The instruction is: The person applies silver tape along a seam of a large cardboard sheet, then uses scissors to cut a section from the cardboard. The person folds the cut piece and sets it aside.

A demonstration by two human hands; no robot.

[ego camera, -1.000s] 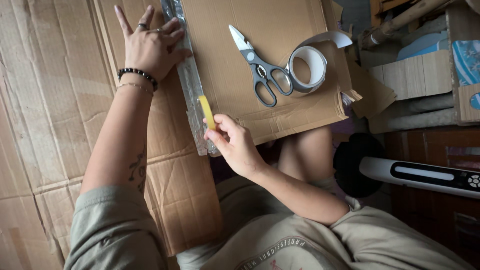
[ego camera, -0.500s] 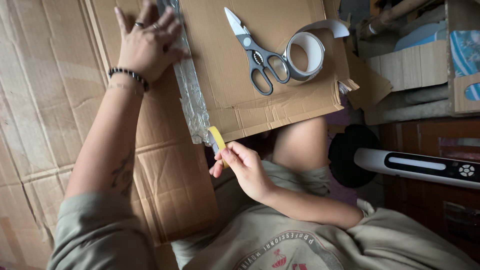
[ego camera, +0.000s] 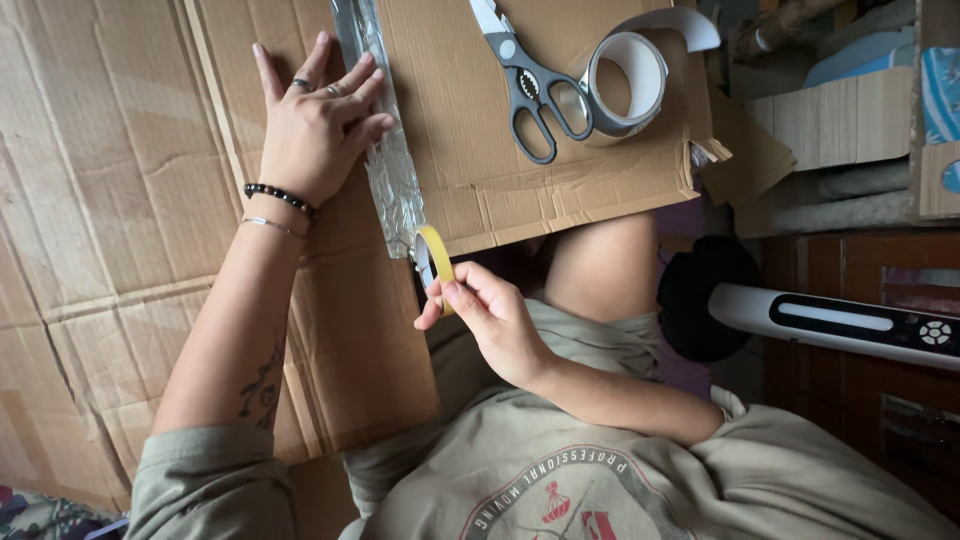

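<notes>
Left hand (ego camera: 318,128): flat, fingers spread, pressing on the cardboard (ego camera: 120,200) just beside the foil strip (ego camera: 385,150). Grip: fully open, holding nothing; fingertips touch the strip's left edge. The flat palm pins board and strip so they do not shift.

Right hand (ego camera: 488,318): closed on a small yellow tape roll (ego camera: 437,258), thumb and fingers pinching its lower rim. Grip: shut, roll held on edge.

Tape roll: at the strip's lower end, near the edge of the upper cardboard sheet (ego camera: 560,190), above my lap. Held upright so its band lines up with the strip; I cannot tell whether a free end is stuck down.

Foil strip: crinkled, silver, running along the seam where the upper sheet meets the big one.

Scissors (ego camera: 525,85): closed, lying on the upper sheet, handles touching the wide grey tape roll (ego camera: 622,85). Both are parked within reach, well apart from the seam.

Wide roll: loose end curling up to the right.

Support: floor and my legs, no counter.
</notes>
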